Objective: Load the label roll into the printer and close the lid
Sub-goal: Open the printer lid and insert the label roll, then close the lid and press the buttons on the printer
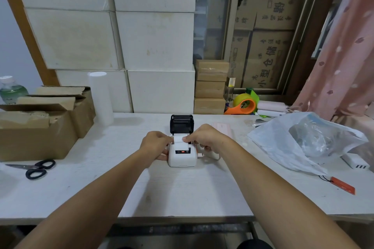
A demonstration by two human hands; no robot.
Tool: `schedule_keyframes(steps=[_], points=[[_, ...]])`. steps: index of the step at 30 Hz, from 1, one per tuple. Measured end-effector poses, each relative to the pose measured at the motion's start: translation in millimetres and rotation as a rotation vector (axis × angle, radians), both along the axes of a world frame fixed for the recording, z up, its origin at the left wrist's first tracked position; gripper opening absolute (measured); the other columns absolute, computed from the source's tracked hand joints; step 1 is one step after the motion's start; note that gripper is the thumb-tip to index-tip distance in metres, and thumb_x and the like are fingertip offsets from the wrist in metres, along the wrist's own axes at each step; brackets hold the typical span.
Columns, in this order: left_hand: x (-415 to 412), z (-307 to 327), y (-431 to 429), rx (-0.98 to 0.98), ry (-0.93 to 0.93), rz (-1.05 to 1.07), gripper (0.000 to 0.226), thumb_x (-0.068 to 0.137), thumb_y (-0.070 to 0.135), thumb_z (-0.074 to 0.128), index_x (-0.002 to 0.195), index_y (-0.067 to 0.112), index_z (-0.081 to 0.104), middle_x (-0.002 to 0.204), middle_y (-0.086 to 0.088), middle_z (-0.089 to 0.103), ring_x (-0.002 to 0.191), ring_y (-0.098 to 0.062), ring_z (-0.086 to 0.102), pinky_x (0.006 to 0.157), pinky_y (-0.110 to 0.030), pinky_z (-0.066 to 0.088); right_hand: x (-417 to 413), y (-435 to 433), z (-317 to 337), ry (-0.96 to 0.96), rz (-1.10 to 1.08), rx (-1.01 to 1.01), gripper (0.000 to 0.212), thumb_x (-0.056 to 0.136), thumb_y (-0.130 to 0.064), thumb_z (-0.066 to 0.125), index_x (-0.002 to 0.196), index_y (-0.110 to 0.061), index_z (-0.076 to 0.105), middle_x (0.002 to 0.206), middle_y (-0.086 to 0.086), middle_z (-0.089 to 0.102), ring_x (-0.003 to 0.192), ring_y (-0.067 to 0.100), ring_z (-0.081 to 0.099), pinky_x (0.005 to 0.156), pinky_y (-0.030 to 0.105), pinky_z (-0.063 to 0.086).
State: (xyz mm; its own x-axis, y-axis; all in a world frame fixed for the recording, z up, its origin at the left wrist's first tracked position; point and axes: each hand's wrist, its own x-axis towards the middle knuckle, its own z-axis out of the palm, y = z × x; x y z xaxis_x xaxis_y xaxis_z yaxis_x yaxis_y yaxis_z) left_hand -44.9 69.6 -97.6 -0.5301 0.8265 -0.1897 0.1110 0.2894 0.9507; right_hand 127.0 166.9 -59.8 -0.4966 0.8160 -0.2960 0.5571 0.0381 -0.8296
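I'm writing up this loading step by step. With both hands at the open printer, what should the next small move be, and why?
Probably settle the label roll down into the printer. The lid stands open behind it, and the left hand and right hand both pinch the white roll at the bay's mouth, so closing looks premature.

We read this as a stockroom or small packing area. White cartons [113, 32] stacked high at upper left and centre, brown printed boxes [265, 26] behind glass at upper right, small kraft boxes [210, 87] piled mid-frame. On the white surface [182, 188]: open cardboard box [38, 127] at left, scissors [34, 168], orange tape dispenser [242, 105], small label printer [182, 155] in the centre, plastic bag [299, 143] at right. Pink curtain [344, 56] at far right.
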Motion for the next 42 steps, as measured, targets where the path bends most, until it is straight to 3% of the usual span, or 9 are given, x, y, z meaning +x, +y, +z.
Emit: schedule_keyframes(steps=[3, 7, 13, 16, 19, 25, 30, 35, 42], points=[[5, 4, 2, 0.053, 0.042, 0.055, 0.027, 0.091, 0.034, 0.069, 0.105, 0.011, 0.07, 0.103, -0.009, 0.069, 0.083, -0.028, 0.072, 0.075, -0.047, 0.065, -1, -1, -1, -0.015, 0.007, 0.035, 0.028, 0.084, -0.026, 0.084, 0.079, -0.011, 0.062, 0.077, 0.006, 0.058, 0.054, 0.018, 0.041, 0.051, 0.027, 0.032], [13, 6, 2, 0.181, 0.439, 0.004, 0.023, 0.089, 0.031, 0.074, 0.11, 0.024, 0.071, 0.112, 0.003, 0.057, 0.09, -0.01, 0.061, 0.076, -0.026, 0.046, 2, -3, 1, -0.022, 0.036, 0.046, 0.031, 0.086, -0.027, 0.082, 0.071, -0.012, 0.061, 0.064, 0.002, 0.054, 0.05, 0.017, 0.041, 0.049, 0.026, 0.032], [14, 1, 5, 0.259, 0.84, -0.182, 0.013, 0.094, 0.022, 0.067, 0.098, 0.029, 0.078, 0.103, 0.013, 0.066, 0.101, -0.01, 0.051, 0.079, -0.027, 0.042, 1, -3, -2, -0.015, 0.033, 0.058, 0.038, 0.084, -0.025, 0.083, 0.062, -0.013, 0.054, 0.059, 0.002, 0.046, 0.051, 0.019, 0.038, 0.048, 0.025, 0.031], [13, 4, 6, 0.23, 0.891, -0.205, 0.015, 0.095, 0.026, 0.064, 0.102, 0.029, 0.077, 0.102, 0.014, 0.071, 0.098, -0.01, 0.051, 0.08, -0.031, 0.048, 1, -6, -4, -0.018, 0.019, 0.083, 0.034, 0.084, -0.025, 0.082, 0.064, -0.009, 0.059, 0.057, 0.002, 0.044, 0.048, 0.019, 0.037, 0.048, 0.024, 0.031], [13, 5, 7, 0.211, 0.915, -0.22, 0.016, 0.096, 0.027, 0.063, 0.105, 0.028, 0.076, 0.104, 0.014, 0.07, 0.1, -0.011, 0.051, 0.08, -0.03, 0.046, 1, -10, -6, -0.027, -0.017, 0.155, 0.033, 0.082, -0.028, 0.082, 0.087, 0.004, 0.075, 0.063, 0.005, 0.055, 0.05, 0.018, 0.043, 0.053, 0.027, 0.037], [20, 4, 6, 0.209, 0.971, -0.233, 0.019, 0.097, 0.025, 0.061, 0.11, 0.024, 0.074, 0.109, 0.01, 0.067, 0.106, -0.014, 0.053, 0.085, -0.035, 0.05, 7, -12, -3, -0.017, -0.036, 0.202, 0.033, 0.081, -0.029, 0.085, 0.103, -0.006, 0.074, 0.074, 0.003, 0.063, 0.062, 0.017, 0.052, 0.055, 0.027, 0.04], [19, 2, 5, 0.222, 0.913, -0.222, 0.017, 0.097, 0.023, 0.062, 0.108, 0.026, 0.074, 0.105, 0.01, 0.066, 0.104, -0.015, 0.055, 0.085, -0.033, 0.049, 7, -10, -2, 0.012, -0.058, 0.213, 0.025, 0.084, -0.028, 0.083, 0.098, -0.009, 0.076, 0.082, 0.002, 0.07, 0.063, 0.016, 0.056, 0.053, 0.027, 0.042], [23, 0, 1, 0.232, 0.934, -0.2, 0.021, 0.099, 0.024, 0.06, 0.116, 0.024, 0.072, 0.111, 0.008, 0.068, 0.11, -0.015, 0.054, 0.089, -0.035, 0.049, 4, -4, -6, 0.123, -0.205, 0.307, 0.011, 0.092, -0.029, 0.07, 0.089, -0.02, 0.075, 0.093, -0.005, 0.072, 0.087, 0.02, 0.066, 0.075, 0.035, 0.056], [27, 1, -2, 0.304, 1.184, -0.151, 0.007, 0.094, 0.018, 0.064, 0.092, 0.015, 0.07, 0.094, 0.003, 0.07, 0.095, -0.023, 0.059, 0.077, -0.035, 0.048, -3, -5, 2, 0.198, -0.126, 0.479, 0.041, 0.107, -0.032, 0.05, 0.147, -0.024, 0.054, 0.15, -0.005, 0.051, 0.131, 0.016, 0.051, 0.105, 0.033, 0.042]])
